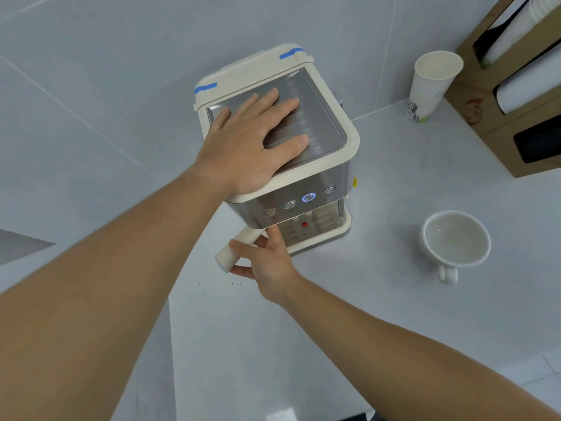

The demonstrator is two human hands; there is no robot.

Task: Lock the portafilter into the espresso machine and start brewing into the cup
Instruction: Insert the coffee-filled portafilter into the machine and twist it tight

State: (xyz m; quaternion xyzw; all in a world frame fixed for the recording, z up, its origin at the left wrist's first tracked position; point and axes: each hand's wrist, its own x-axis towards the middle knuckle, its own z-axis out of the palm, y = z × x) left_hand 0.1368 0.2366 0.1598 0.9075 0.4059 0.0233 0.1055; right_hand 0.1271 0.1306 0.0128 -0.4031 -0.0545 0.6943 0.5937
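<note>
A cream and steel espresso machine [328, 129] stands on the white counter. My left hand [252, 141] lies flat on its metal top with fingers spread. My right hand [264, 262] grips the cream portafilter handle [232, 249], which sticks out to the lower left from under the machine's front. The portafilter's basket end is hidden under the machine. One of several front buttons [308, 197] glows blue. An empty white ceramic cup [455, 238] sits on the counter to the right of the machine, apart from it.
A tall paper cup [431, 83] stands at the back right beside a cardboard cup dispenser [498, 141]. The counter's left edge [171, 329] runs close to the machine. A few dark coffee specks lie on the counter in front.
</note>
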